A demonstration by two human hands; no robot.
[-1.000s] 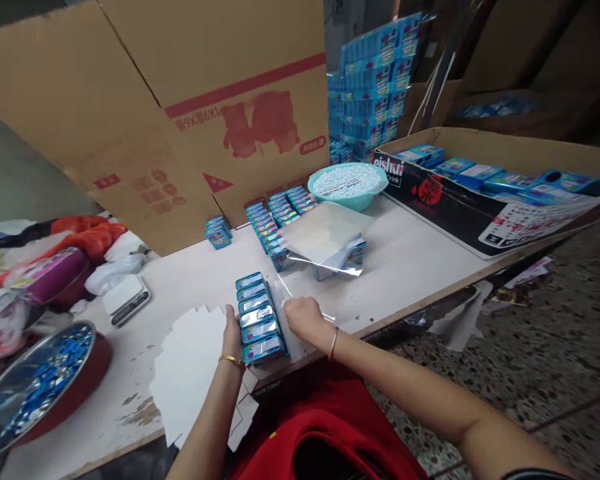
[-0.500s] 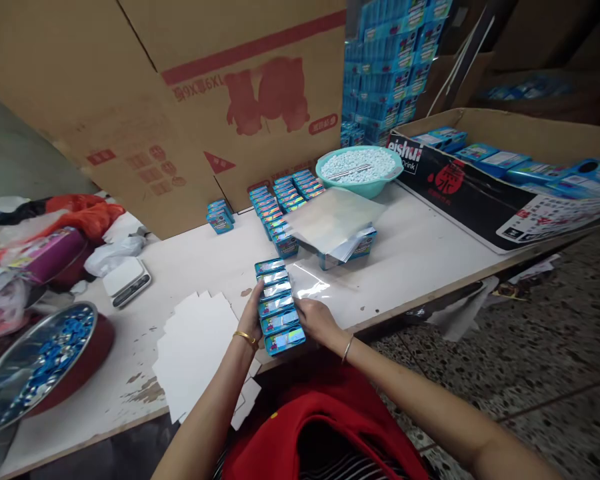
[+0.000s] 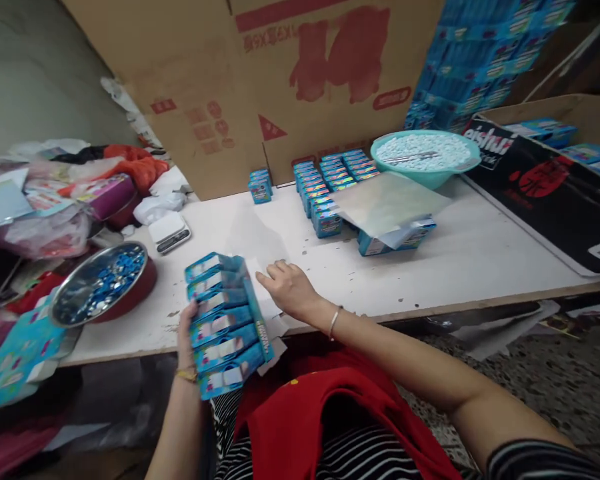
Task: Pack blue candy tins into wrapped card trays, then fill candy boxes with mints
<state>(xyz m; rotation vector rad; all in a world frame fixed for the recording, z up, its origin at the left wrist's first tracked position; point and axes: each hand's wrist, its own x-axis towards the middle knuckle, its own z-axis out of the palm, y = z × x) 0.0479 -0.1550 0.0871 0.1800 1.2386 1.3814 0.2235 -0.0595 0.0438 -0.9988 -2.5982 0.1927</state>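
My left hand (image 3: 186, 333) grips a bagged row of several small blue tins (image 3: 223, 323), lifted off the table and tilted up in front of my chest. My right hand (image 3: 287, 288) rests on the stack of white paper sheets (image 3: 263, 293) at the table's front edge, its fingers bent and pressed down on the top sheet. Further back lie rows of loose blue tins (image 3: 325, 190) and a pile of clear plastic bags (image 3: 387, 203) laid over some more tins.
A teal bowl of white pellets (image 3: 425, 155) stands at the back right beside a black carton (image 3: 545, 193). A metal bowl of blue pieces (image 3: 100, 281) and a small white scale (image 3: 169, 231) sit at the left. Cardboard (image 3: 260, 80) walls the rear.
My left hand has lifted the row of tins off the table and swung it left and toward me. My right hand let go of it and moved onto the white sheets.
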